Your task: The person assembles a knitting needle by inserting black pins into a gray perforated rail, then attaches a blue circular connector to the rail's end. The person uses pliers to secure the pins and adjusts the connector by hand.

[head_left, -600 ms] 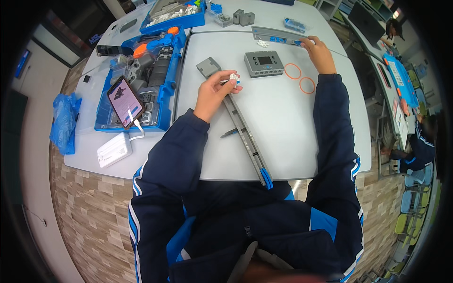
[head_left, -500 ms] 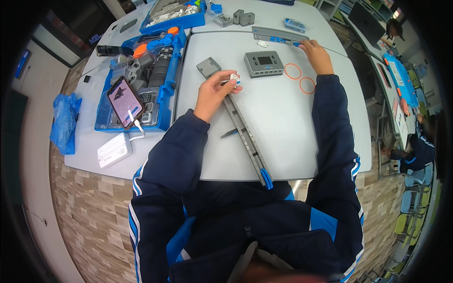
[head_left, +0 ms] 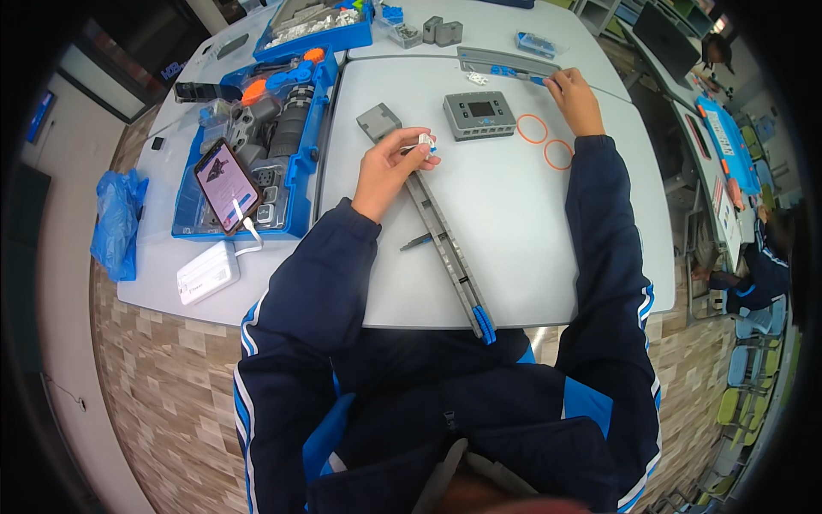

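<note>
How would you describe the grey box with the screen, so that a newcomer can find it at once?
On the white table, look between the person's left hand and right hand. Just left of the two orange rings sits a chunky grey box. Unlike the plain grey block farther left, it carries a small dark screen on its top.

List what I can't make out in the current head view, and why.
All in the head view:
- White piece: its full shape, covered by the left hand.
- Long grey beam: the stretch behind that hand.
- Blue part: whether the right hand grips or only touches it; its fingers cover the contact.
- Upper blue box: far end cut off by the top edge.
</note>
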Tool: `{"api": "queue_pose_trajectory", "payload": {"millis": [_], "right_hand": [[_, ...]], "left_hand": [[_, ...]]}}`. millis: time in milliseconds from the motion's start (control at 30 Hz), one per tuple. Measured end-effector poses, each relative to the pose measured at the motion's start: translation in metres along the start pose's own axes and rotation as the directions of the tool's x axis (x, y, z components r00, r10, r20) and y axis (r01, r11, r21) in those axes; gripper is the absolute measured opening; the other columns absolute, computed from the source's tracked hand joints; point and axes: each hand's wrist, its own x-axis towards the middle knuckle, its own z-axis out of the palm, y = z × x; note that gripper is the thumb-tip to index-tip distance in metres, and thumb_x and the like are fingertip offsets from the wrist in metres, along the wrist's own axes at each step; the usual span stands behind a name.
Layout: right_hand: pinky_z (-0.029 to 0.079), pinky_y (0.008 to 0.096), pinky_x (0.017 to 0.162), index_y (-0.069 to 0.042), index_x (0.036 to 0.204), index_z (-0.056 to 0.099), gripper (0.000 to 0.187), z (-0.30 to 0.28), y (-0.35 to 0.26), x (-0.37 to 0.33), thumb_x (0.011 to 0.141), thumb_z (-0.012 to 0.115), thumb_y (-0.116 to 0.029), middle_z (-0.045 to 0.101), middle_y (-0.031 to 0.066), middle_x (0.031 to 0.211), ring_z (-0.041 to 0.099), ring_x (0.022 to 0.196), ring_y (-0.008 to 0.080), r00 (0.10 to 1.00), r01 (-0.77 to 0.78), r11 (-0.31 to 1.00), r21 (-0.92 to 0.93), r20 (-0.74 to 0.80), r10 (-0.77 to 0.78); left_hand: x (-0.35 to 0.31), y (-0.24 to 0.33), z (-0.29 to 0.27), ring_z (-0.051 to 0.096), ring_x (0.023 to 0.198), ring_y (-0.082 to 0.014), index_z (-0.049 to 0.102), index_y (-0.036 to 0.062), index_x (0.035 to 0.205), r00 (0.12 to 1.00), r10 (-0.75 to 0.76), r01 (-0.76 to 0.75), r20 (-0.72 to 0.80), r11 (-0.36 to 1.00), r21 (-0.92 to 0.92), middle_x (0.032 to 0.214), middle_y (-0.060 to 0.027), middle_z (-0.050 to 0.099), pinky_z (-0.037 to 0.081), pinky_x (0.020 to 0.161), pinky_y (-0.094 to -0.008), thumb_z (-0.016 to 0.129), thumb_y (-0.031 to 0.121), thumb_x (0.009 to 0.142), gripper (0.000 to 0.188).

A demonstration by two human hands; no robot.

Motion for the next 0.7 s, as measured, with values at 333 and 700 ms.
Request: {"api": "queue_pose_trajectory", "payload": {"millis": [333, 700], "right_hand": [[0.052, 0.0385, 0.066, -0.008, 0.089, 0.069, 0.026, -0.006, -0.002, -0.001, 0.089, 0.067, -0.034, 0.061, 0.0057, 0.091, 0.063, 0.081, 0.0255, 0.995, -0.054, 0.997, -0.063, 0.079, 0.059], [0.053, 0.0369, 0.070, -0.007, 0.084, 0.075, 0.027, -0.017, -0.004, 0.005, 0.085, 0.070, -0.033, 0.060, 0.0043, 0.086, 0.059, 0.086, 0.0222, 0.983, 0.097, 0.981, -0.168, 0.171, -0.067]], "left_hand": [[0.000, -0.001, 0.000, 0.067, 0.095, -0.0186, 0.058, 0.0003, 0.125, 1.000, 0.010, -0.010, 0.009, 1.000, -0.007, 0.116, -0.0115, 0.065, 0.052, 0.084, -0.0284, 0.060, 0.018, 0.097, 0.033], [-0.001, 0.000, 0.000, 0.067, 0.095, -0.0183, 0.058, 0.0008, 0.125, 1.000, 0.001, -0.001, 0.006, 1.000, 0.005, 0.116, -0.0113, 0.065, 0.052, 0.083, -0.0279, 0.060, 0.018, 0.096, 0.033]]}}
